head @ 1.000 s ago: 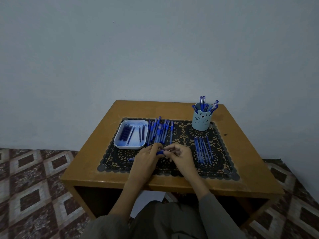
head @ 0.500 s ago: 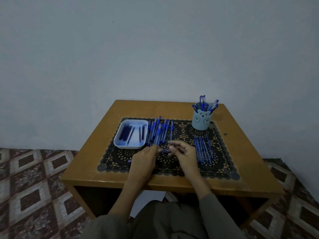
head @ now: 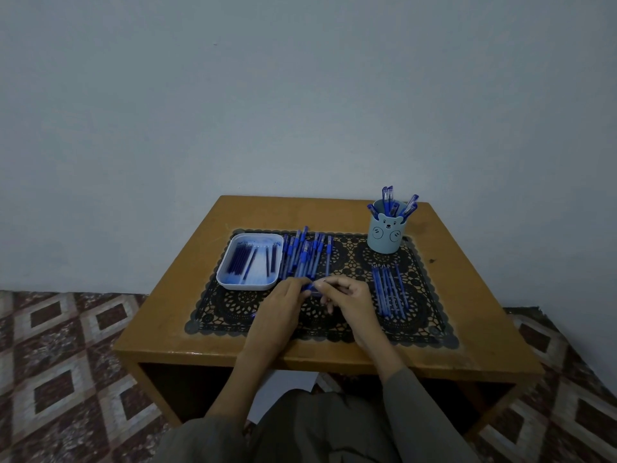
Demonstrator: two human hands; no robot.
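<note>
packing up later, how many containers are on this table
2. A white tray with dark refills sits on the left of the mat; a bear-face cup full of pens stands at its far right. Nothing seems to hide another.

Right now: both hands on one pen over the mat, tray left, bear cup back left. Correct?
No. The head view shows the bear cup at back right, not back left. The rest holds: left hand and right hand hold one pen over the mat, tray left.
</note>
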